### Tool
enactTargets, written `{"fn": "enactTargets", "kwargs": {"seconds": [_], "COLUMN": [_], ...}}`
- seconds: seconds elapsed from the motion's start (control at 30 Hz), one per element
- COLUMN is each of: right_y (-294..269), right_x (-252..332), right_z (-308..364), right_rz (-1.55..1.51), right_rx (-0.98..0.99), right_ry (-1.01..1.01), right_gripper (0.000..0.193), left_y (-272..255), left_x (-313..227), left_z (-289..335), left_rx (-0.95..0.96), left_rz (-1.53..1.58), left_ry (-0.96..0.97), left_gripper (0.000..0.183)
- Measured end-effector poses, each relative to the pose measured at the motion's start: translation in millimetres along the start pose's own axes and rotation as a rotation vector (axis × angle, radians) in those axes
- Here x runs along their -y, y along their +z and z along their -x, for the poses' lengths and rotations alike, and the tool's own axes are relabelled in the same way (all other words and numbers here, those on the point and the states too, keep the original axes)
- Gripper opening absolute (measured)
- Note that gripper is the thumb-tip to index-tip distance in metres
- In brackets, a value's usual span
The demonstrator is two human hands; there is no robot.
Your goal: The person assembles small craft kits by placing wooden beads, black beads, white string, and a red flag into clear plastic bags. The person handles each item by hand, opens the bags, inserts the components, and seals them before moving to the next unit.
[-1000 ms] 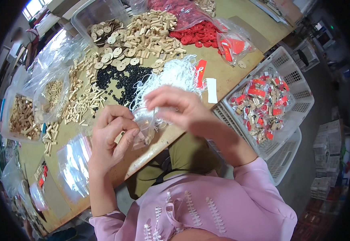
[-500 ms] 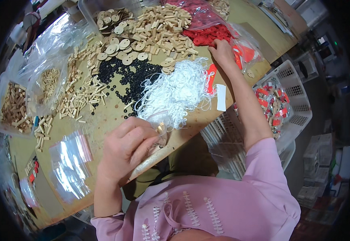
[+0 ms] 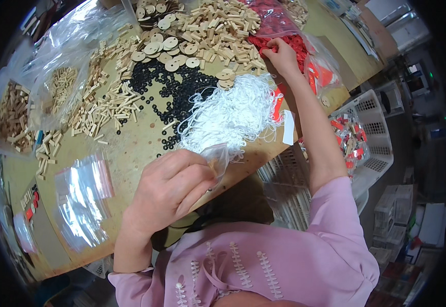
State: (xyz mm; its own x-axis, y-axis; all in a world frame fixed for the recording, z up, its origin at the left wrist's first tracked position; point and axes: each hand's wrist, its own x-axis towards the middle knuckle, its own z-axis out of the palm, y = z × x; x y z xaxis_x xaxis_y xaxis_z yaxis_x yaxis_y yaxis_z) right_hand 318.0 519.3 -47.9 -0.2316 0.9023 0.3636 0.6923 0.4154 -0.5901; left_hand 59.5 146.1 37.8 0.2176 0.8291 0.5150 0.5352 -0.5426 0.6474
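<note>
My left hand [image 3: 174, 184] is closed on a small clear plastic bag [image 3: 220, 159] at the table's front edge. Something pale shows inside the bag, and a small dark bead sits low beside my fingers. Farther off, my right hand [image 3: 283, 53] reaches to the pile of red pieces [image 3: 297, 46]; its thumb and fingers are pinched together at a red piece there. Between my hands lies a tangled heap of white string loops [image 3: 233, 112]. Black beads [image 3: 177, 92] spread to the left of the string.
Behind lie wooden discs [image 3: 164, 46] and wooden blocks [image 3: 218, 25]. Small wooden sticks [image 3: 118, 105] are at left, near a bin of blocks [image 3: 13, 112]. Empty clear bags [image 3: 82, 199] lie front left. A white basket [image 3: 374, 128] of filled bags stands at right.
My right hand has gone from reaching over the red pile to pinching at it. My left hand and its bag have shifted slightly right; the whole view has tilted a little.
</note>
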Motion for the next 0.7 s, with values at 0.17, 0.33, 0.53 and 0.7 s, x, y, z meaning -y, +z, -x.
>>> {"fn": "enactTargets", "kwargs": {"seconds": [0.17,0.33,0.53,0.7], "right_y": [7.2,-16.4,-81.5,-88.9], "right_x": [-5.2,31.1,176.8,227.4], "right_z": [0.7,26.4,115.7,157.8], "right_rz": [0.318,-0.283,-0.463,-0.188], "right_rx": [-0.016,0.186,0.550,0.699], "right_ry": [-0.215,0.153,-0.154,-0.503], "right_gripper": [0.029,0.027,0.015,0.018], "left_y": [1.2,1.2,3.4,5.7], "left_x": [0.1,2.0,-1.5,-1.3], "left_z": [1.8,2.7,8.7,9.0], "left_rx": [-0.041,-0.117,-0.152,-0.165], "left_rz": [-0.023,0.001,-0.010,-0.011], "left_ry": [0.038,-0.008,-0.097,-0.054], "left_gripper": [0.011,0.012,0.014,0.016]}}
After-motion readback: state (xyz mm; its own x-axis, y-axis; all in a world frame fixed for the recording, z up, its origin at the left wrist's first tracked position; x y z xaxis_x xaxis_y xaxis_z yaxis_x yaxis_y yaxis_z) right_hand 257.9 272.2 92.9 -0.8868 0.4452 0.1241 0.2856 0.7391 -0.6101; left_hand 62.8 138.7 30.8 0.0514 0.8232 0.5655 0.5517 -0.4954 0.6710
